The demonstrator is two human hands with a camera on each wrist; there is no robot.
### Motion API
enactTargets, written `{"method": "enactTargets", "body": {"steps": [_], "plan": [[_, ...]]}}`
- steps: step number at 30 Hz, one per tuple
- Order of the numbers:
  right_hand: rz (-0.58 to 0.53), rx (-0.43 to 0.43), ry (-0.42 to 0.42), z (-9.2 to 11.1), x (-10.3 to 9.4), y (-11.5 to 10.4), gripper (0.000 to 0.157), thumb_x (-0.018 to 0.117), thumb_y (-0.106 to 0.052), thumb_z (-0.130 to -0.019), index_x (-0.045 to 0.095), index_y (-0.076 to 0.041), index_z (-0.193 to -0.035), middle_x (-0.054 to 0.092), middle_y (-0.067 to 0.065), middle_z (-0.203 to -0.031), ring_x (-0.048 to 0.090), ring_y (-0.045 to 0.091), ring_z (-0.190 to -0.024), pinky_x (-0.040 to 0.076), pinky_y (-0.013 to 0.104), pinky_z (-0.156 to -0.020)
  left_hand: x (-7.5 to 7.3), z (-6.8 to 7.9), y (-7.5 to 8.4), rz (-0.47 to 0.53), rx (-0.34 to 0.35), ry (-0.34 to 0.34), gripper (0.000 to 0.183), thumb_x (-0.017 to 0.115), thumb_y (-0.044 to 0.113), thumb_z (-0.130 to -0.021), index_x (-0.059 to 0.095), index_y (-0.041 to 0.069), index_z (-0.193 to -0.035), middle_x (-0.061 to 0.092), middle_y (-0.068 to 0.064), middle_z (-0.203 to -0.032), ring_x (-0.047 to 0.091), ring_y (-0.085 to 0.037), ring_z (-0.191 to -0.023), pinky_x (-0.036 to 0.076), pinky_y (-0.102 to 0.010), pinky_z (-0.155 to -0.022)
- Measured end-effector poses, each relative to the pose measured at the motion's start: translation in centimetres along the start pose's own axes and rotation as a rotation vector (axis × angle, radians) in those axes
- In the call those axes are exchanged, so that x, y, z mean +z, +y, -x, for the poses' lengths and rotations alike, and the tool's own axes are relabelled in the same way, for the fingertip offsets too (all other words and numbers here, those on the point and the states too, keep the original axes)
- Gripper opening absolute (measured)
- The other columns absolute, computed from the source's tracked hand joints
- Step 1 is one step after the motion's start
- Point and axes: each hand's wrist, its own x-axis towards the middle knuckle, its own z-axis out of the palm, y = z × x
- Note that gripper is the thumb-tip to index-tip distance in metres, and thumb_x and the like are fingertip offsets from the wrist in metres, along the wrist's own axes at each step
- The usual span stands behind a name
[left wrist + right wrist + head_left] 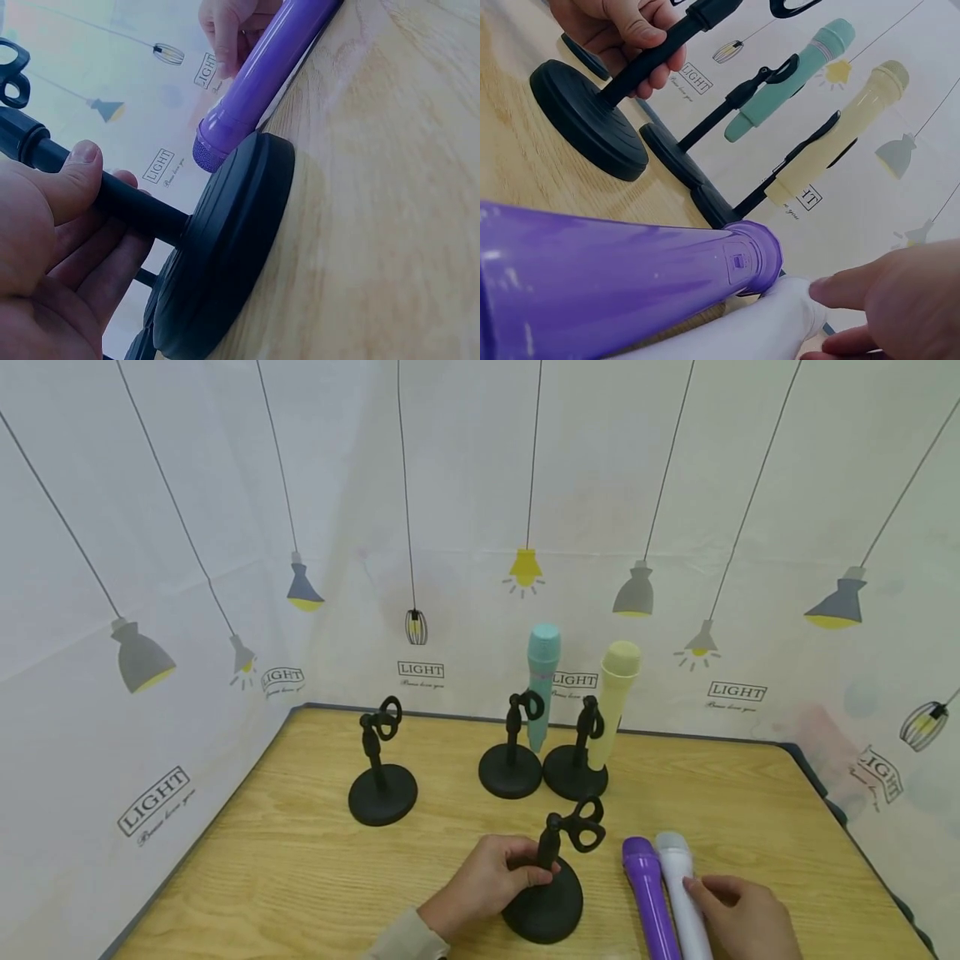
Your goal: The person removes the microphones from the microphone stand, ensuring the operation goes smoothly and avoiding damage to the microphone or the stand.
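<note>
My left hand [491, 877] grips the pole of a black tabletop microphone stand [545, 906] with a round base and a double-ring clip. In the left wrist view the thumb and fingers wrap the pole [142, 202], and the base stands edge-on against the wood. My right hand [750, 918] is at the right side of a white microphone [681, 881], its thumb tip touching near the head end. Left of that lies a purple microphone [649, 893], alongside it on the table. In the right wrist view the purple one [630, 277] partly covers the white one [735, 334].
Behind, a teal microphone [543, 652] and a pale yellow microphone [621, 672] sit tilted upright in two black stands [510, 772]. Another black stand [382, 797] with a bare clip is at the back left. A lamp-printed white sheet [465, 527] rises behind the wooden table [300, 877].
</note>
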Motion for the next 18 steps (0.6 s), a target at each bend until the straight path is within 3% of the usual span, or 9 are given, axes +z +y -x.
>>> {"method": "enactTargets", "body": {"steps": [5, 9, 13, 18], "plan": [[-0.085, 0.002, 0.119, 0.7, -0.2, -0.9, 0.061, 0.069, -0.047, -0.105, 0.069, 0.007, -0.133, 0.077, 0.026, -0.119, 0.074, 0.032, -0.1, 0.057, 0.032, -0.074, 0.0, 0.0, -0.1, -0.002, -0.007, -0.001, 0.013, 0.08, 0.013, -0.098, 0.084, 0.012, -0.111, 0.084, 0.001, -0.105, 0.076, -0.006, -0.106, 0.062, -0.025, -0.096], [-0.187, -0.045, 0.183, 1.3, 0.2, -2.0, 0.049, 0.072, -0.042, -0.105, 0.074, -0.001, -0.131, 0.079, 0.02, -0.124, 0.072, 0.006, -0.092, 0.054, 0.018, -0.072, -0.2, 0.1, -0.1, -0.005, -0.008, -0.001, 0.013, 0.08, 0.013, -0.098, 0.084, 0.012, -0.111, 0.084, 0.002, -0.106, 0.076, -0.006, -0.107, 0.062, -0.026, -0.096], [-0.262, -0.147, 0.186, 2.0, 0.6, -3.2, 0.038, 0.075, -0.034, -0.104, 0.076, -0.005, -0.129, 0.08, 0.015, -0.124, 0.062, -0.015, -0.088, 0.054, 0.011, -0.075, -0.6, 0.1, -0.3, -0.025, 0.001, 0.016, 0.014, 0.079, 0.013, -0.098, 0.084, 0.013, -0.111, 0.084, 0.003, -0.107, 0.076, -0.006, -0.107, 0.062, -0.025, -0.096], [-0.281, -0.292, 0.139, 2.1, 1.2, -5.1, 0.03, 0.075, -0.025, -0.104, 0.077, -0.006, -0.128, 0.079, 0.014, -0.125, 0.063, -0.016, -0.096, 0.056, 0.011, -0.082, -1.5, 0.0, -0.5, -0.059, 0.004, 0.049, 0.012, 0.08, 0.013, -0.098, 0.085, 0.014, -0.109, 0.084, 0.004, -0.107, 0.076, -0.007, -0.107, 0.062, -0.027, -0.098]]}}
